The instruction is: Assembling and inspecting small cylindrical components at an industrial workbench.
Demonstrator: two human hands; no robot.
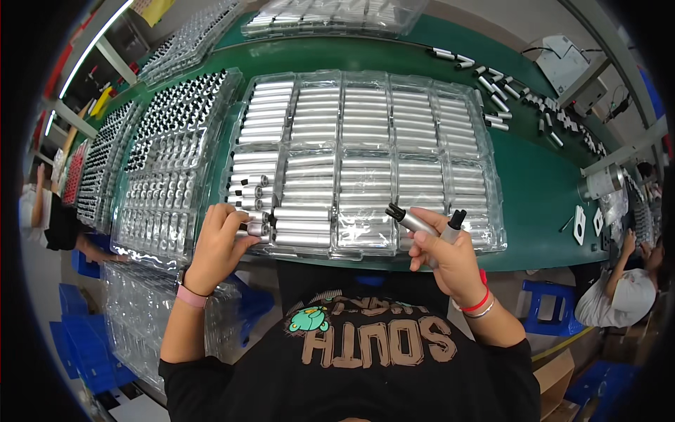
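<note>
My left hand (218, 243) reaches into the near left compartment of a large clear plastic tray (498, 218). Its thumb and fingers close on a silver tube (257, 230) with a black end. Other silver tubes with black ends lie just beyond it in the same compartment. In my right hand (455, 261), above the tray's near right part, are two silver cylinders (418, 224) with black tips. One points to the left, the other upward. Rows of plain silver tubes (365, 172) fill the other compartments.
A second tray (151, 225) on the left holds upright black-tipped pieces in its far part. Loose silver tubes (499, 103) are scattered on the green table (541, 190) at the far right. A metal can (600, 183) stands at the right edge. Other people work at both sides.
</note>
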